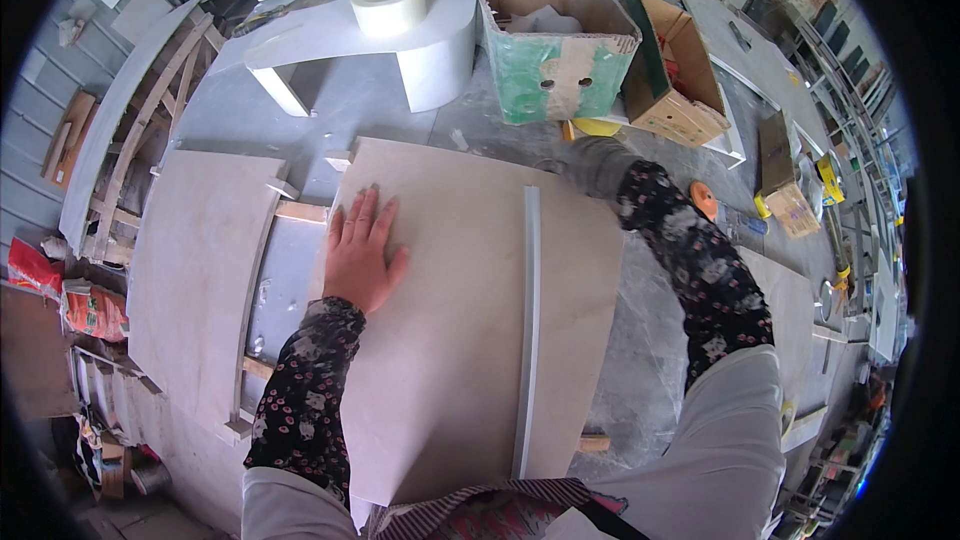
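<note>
Beige stone slab (pixel 460 340) lies flat across the middle of the grey worktable (pixel 380 105), its near edge reaching the person's waist and its far edge running toward the cardboard boxes; a thin pale strip (pixel 527 330) lies along it from far to near, right of centre; the left hand (pixel 360 252) rests palm down on the slab's left part near the edge, fingers stretched forward and slightly fanned, thumb out to the right, holding nothing; its forearm in a dark flowered sleeve comes up from the lower edge, nearly straight; the right arm reaches forward past the slab's far right corner, elbow bent, sleeve of the same cloth with a grey cuff; the right hand (pixel 585 162) is at that far corner, just before a green-sided cardboard box (pixel 550 50), and whether it is spread or closed on anything cannot be told, since the cuff and the angle hide the fingers; a second pale slab (pixel 195 280) lies to the left, apart from the first, with wooden battens between them; a roll of white tape (pixel 389 3) sits on a white curved piece at the table's far side; a brown open carton (pixel 675 70) stands right of the green one
</note>
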Demonstrator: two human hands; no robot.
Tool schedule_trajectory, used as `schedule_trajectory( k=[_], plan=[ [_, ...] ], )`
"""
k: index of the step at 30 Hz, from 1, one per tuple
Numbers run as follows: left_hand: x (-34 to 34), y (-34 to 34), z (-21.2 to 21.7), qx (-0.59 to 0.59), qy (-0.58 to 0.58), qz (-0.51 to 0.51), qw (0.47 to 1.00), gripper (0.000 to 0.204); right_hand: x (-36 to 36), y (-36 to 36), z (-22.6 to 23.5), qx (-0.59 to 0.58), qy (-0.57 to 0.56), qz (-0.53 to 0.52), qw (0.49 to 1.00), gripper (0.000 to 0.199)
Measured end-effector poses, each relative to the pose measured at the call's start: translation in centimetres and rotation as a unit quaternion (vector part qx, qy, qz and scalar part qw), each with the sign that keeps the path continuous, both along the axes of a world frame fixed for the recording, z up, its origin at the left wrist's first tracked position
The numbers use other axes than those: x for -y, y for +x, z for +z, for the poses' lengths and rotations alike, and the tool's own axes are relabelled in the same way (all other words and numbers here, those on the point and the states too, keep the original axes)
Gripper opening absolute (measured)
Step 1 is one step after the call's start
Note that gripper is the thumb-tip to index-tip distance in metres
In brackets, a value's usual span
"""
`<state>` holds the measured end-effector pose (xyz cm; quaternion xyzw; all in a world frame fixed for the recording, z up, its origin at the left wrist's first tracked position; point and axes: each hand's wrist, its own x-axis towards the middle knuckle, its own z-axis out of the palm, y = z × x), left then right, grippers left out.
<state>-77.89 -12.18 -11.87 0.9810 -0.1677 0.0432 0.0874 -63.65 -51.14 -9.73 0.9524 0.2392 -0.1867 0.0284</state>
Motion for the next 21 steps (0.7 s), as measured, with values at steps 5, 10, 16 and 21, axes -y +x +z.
schedule_trajectory(
  k=[5, 10, 16, 21],
  plan=[
    [-0.1, 0.1, -0.1, 0.025, -0.013, -0.01, 1.0, 0.068, -3.4, 3.8, -3.7, 0.041, 0.058, 0.069, 0.995, 0.017],
    [-0.1, 0.0, -0.1, 0.009, -0.007, -0.007, 1.0, 0.069, 0.0, 0.8, 0.5, -0.005, -0.007, 0.062, 0.998, 0.023],
    [-0.1, 0.0, 0.1, 0.008, -0.012, -0.004, 1.0, 0.069, 3.5, -2.8, 4.5, -0.057, -0.009, 0.025, 0.998, 0.025],
    [-0.1, 0.0, 0.1, 0.011, -0.018, -0.006, 1.0, 0.069, 8.1, -4.1, 4.2, -0.036, -0.036, 0.015, 0.999, 0.025]
  ],
)
